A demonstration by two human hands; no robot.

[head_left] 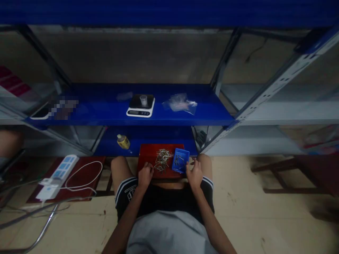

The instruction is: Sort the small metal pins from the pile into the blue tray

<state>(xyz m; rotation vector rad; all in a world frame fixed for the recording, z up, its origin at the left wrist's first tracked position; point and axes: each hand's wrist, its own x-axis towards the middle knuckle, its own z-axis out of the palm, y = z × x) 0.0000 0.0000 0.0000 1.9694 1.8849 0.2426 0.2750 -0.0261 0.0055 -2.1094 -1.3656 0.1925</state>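
Note:
A loose pile of thin metal pieces, which look like nails or screws, lies on a small red-brown stool between the knees. My left hand is closed at the pile's left side, fingertips together; anything in them is too small to make out. Right of the pile stands a blue plastic tray with several similar pieces inside. Beside its right edge is my right hand, thumb and fingers curled close together. Whatever these fingers may hold cannot be made out.
On the blue shelf ahead are a digital scale bearing a small clear cup, and clear plastic bags. A yellow-labelled bottle stands below. At left, a power strip and white cable lie on another stool.

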